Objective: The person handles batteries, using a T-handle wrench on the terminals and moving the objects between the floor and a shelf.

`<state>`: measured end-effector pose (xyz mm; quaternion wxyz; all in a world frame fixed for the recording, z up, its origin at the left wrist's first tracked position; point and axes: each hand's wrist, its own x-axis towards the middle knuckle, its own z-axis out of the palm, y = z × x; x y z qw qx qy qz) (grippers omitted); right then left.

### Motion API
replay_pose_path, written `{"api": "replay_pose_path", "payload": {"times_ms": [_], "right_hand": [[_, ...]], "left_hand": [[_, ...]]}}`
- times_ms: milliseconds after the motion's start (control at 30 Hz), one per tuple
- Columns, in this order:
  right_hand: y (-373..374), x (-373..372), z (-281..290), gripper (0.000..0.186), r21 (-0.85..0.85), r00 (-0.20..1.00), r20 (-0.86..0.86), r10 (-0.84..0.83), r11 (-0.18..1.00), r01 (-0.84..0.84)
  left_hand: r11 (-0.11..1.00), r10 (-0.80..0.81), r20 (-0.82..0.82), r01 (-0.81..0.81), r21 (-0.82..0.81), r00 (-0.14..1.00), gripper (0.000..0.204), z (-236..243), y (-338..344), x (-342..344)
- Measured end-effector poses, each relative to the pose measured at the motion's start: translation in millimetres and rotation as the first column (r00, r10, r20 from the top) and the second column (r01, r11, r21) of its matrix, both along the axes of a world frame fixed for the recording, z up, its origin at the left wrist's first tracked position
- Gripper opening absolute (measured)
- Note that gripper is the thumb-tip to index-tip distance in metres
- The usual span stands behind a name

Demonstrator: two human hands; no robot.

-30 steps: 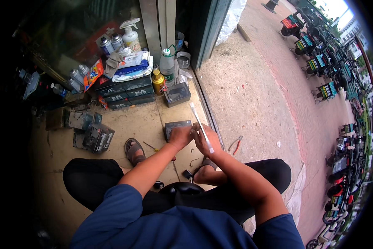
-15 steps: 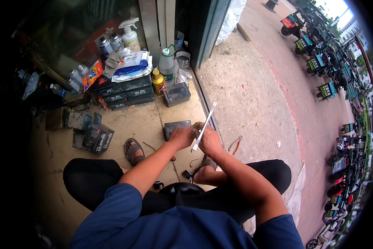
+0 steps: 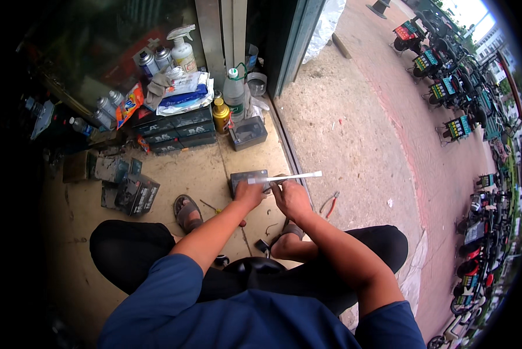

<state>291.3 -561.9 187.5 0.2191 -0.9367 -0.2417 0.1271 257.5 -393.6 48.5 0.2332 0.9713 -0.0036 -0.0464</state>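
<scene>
Both bare hands are hovering close together near the right edge of the tan tiled floor [image 3: 179, 168], between two black-trousered knees. The left hand [image 3: 249, 195] is bending its fingers in front of a dark, rectangular, battery-like block [image 3: 241, 176] and covering part of it; whether it is touching the block cannot be told. The right hand [image 3: 293, 200] is holding its fingers curled, the tips facing the left hand. A long, thin white strip with wider, paler ends [image 3: 301, 175] is lying nearly level across the fingertips of both hands, its right end projecting past the right hand; whether either hand is pinching it is impossible to tell, the fingertips being small and blurred.

Farther up the floor's right edge, a dark grey rectangular box [image 3: 249, 135] is sitting beside an upright gold canister [image 3: 221, 117]. Left of the canister, a stack of black cartons [image 3: 178, 132] is carrying blue-and-white packets [image 3: 182, 103]. Just beyond the right edge, red-handled pliers [image 3: 332, 207] are lying on rough concrete [image 3: 360, 151].
</scene>
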Motion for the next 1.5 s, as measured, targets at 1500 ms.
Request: {"api": "replay_pose_path", "payload": {"times_ms": [1500], "right_hand": [[2,31,14,0.022,0.328,0.957,-0.166,-0.239,0.902,0.282]], "left_hand": [[0.97,0.032,-0.045,-0.042,-0.24,0.998,0.011,-37,-2,11]]}}
